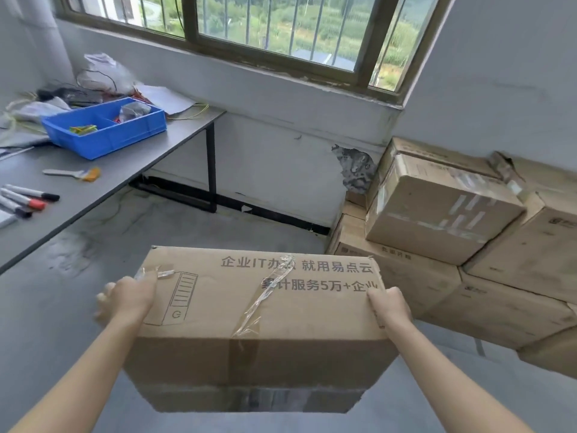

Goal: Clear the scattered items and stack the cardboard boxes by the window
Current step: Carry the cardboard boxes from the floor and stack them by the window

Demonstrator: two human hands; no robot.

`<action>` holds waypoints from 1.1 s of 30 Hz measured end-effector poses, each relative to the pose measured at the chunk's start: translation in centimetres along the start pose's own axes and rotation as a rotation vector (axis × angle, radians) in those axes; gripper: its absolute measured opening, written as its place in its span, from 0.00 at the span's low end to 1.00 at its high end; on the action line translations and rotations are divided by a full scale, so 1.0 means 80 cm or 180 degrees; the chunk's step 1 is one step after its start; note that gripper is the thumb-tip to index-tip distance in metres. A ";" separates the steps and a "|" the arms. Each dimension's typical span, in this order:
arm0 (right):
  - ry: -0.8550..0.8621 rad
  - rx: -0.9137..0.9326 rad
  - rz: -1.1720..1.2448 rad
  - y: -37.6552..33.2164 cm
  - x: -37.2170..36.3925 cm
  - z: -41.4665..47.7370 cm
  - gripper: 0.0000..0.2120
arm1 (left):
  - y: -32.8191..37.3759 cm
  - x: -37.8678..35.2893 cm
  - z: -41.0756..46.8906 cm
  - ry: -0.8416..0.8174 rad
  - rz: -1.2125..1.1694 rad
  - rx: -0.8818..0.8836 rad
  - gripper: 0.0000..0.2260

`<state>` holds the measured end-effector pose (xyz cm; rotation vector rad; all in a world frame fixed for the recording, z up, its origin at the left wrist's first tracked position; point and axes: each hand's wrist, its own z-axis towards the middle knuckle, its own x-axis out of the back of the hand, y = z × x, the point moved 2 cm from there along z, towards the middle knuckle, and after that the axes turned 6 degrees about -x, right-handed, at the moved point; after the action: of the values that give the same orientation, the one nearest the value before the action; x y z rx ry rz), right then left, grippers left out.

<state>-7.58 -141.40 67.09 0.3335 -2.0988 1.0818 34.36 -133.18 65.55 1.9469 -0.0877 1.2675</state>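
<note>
A large cardboard box [259,323] with printed Chinese text and loose clear tape hangs in the air in front of me, above the floor. My left hand [128,300] grips its left upper edge. My right hand [390,307] grips its right upper edge, thumb on top. A pile of cardboard boxes [487,276] stands against the right wall below the window [249,29]. One taped box [437,210] sits on top of that pile, turned at an angle.
A grey table [131,173] runs along the left, bearing a blue bin [106,126], markers [25,200], a small brush [75,174], wires and plastic bags [106,71]. Grey floor [218,226] lies between table and boxes.
</note>
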 end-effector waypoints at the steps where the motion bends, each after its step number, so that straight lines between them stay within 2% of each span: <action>1: -0.0003 -0.0035 0.0034 -0.016 -0.006 0.017 0.13 | 0.015 -0.005 0.021 -0.0016 0.0019 -0.0005 0.26; 9: -0.0332 -0.0438 0.0521 -0.095 -0.053 0.153 0.21 | 0.120 -0.061 0.136 -0.0121 -0.0086 0.0104 0.24; 19: -0.0652 -0.0281 0.0801 -0.243 -0.103 0.377 0.03 | 0.285 -0.159 0.280 0.0012 0.0117 0.0295 0.25; 21: -0.0763 -0.0308 0.0857 -0.270 -0.112 0.417 0.06 | 0.316 -0.177 0.307 0.0050 0.0126 0.0331 0.24; 23: -0.0787 -0.0387 0.0827 -0.290 -0.121 0.453 0.14 | 0.335 -0.195 0.333 0.0045 0.0182 0.0435 0.24; 25: -0.0828 -0.0436 0.0783 -0.308 -0.130 0.482 0.17 | 0.349 -0.213 0.357 -0.0008 0.0188 0.0539 0.23; 33: -0.0929 -0.0765 0.0648 -0.386 -0.200 0.610 0.17 | 0.420 -0.315 0.505 -0.0168 0.0059 0.0664 0.23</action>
<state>-4.46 -200.21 55.86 0.1702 -2.5392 0.9229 36.66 -190.80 57.41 2.1622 0.0004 1.2802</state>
